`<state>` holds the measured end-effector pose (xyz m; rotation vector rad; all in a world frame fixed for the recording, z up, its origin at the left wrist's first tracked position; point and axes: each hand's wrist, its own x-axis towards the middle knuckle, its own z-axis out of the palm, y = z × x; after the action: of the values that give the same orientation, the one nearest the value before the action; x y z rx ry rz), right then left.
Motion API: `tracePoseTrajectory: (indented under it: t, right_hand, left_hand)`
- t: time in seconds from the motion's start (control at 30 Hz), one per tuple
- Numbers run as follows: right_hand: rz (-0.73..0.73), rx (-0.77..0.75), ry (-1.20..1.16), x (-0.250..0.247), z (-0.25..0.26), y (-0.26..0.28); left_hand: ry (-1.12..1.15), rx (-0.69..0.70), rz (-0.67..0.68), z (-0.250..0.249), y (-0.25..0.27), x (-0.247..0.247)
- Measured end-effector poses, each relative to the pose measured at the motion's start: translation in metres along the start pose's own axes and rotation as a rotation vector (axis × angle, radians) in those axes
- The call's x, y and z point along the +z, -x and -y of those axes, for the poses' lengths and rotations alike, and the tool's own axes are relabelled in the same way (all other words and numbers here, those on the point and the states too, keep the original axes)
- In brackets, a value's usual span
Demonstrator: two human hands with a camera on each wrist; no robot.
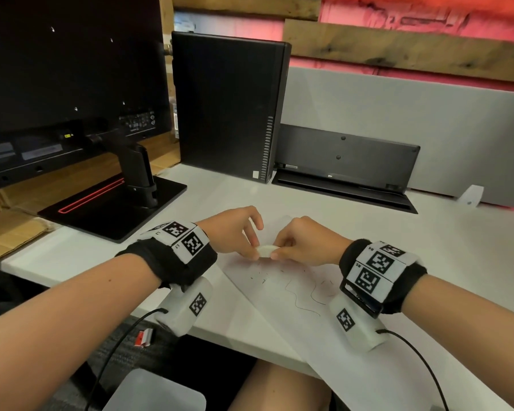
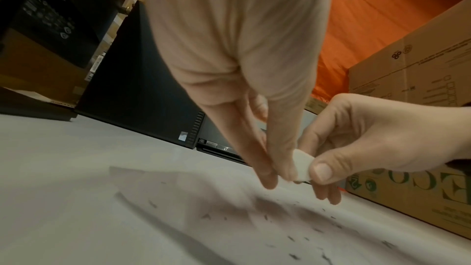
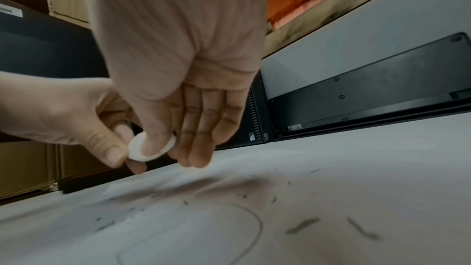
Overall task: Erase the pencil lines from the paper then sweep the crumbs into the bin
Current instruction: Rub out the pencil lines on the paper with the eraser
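A small white oval eraser (image 1: 267,251) hangs just above the sheet of paper (image 1: 279,315) on the white desk. My left hand (image 1: 250,247) pinches its left end and my right hand (image 1: 279,247) pinches its right end. In the right wrist view my right thumb lies across the eraser (image 3: 135,149), and the left thumb and a finger pinch its edge. The left wrist view shows the eraser (image 2: 302,166) between my left fingertips and the right thumb. Wavy pencil lines (image 1: 304,298) remain on the paper. Dark crumbs (image 1: 261,275) lie scattered below the hands.
A monitor on a black stand (image 1: 113,209) fills the left. A black computer tower (image 1: 229,105) and an upturned keyboard (image 1: 344,158) stand at the back against a grey divider. A pale container (image 1: 155,390) sits below the desk's front edge. A cardboard box (image 2: 407,88) stands to the right.
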<state>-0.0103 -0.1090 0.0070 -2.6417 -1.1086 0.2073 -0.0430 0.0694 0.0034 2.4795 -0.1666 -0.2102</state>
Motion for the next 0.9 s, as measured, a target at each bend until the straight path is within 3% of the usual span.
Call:
tracePoseTrajectory:
  t: [0.07, 0.2, 0.27, 0.4, 0.6, 0.77, 0.9]
  right_hand:
    - [0.012, 0.038, 0.030, -0.002, -0.005, 0.001]
    - [0.059, 0.095, 0.083, -0.002, -0.013, -0.002]
    - [0.072, 0.074, 0.073, -0.001, -0.008, -0.005]
    - [0.098, 0.037, 0.052, -0.001, 0.000, -0.010]
    - [0.248, -0.094, 0.104, 0.002, 0.010, 0.002]
    - [0.142, -0.118, 0.123, -0.003, 0.008, -0.020]
    - [0.200, -0.137, 0.086, 0.001, 0.003, -0.005]
  left_hand:
    - [-0.085, -0.017, 0.033, 0.004, 0.000, -0.003]
    - [-0.437, -0.039, 0.336, 0.016, 0.001, -0.009]
    - [-0.500, -0.056, 0.389, 0.015, 0.003, -0.007]
    - [-0.681, -0.069, 0.330, 0.009, 0.017, 0.007]
    - [-0.706, -0.097, 0.266, 0.005, 0.024, 0.013]
    - [-0.703, -0.097, 0.277, 0.006, 0.025, 0.012]
    - [-0.721, -0.099, 0.291, 0.005, 0.022, 0.012]
